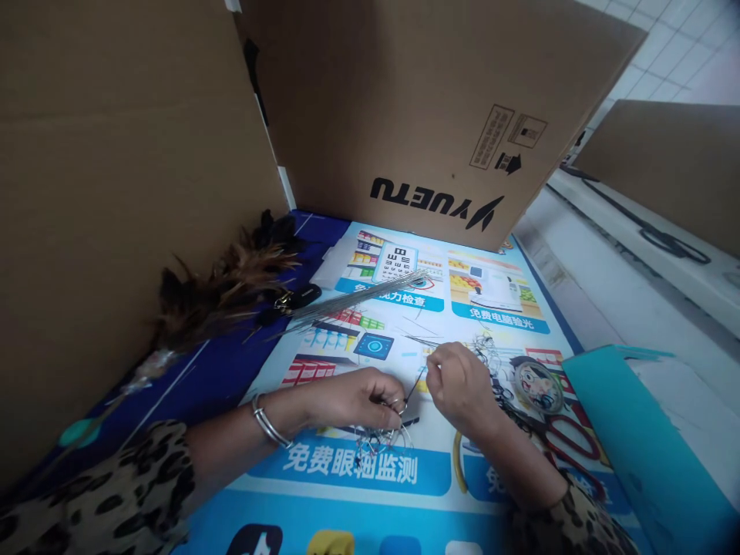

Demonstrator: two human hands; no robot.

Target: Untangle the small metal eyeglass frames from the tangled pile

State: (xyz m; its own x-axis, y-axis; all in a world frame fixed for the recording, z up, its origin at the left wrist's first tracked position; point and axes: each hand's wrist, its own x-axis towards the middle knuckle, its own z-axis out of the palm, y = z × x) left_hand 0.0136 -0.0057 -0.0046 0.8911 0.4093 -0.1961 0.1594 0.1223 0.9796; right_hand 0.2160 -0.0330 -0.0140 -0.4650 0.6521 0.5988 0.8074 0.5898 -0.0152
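Note:
My left hand (378, 399) is closed, its thumb and fingers pinching a tangle of thin silvery wire (385, 441) whose loops and ends stick out below the fingertips. My right hand (462, 385), also closed, is just to the right, with its fingertips on the upper end of a thin dark wire (415, 388). This wire slants down to the left fingers. A long bundle of straight thin wires (364, 297) lies behind the hands. A few loose wires (422, 340) lie closer, beside the right hand. More curled wire (484, 347) is heaped beyond the right knuckles.
Right of my right arm lie a round cartoon-printed container (539, 384) and red-handled scissors (572, 437). A teal box (647, 432) stands at the right edge. Brown feathers (225, 281) lie left. Tall cardboard panels (416, 100) wall the back and left. A yellow curved handle (459, 462) shows below.

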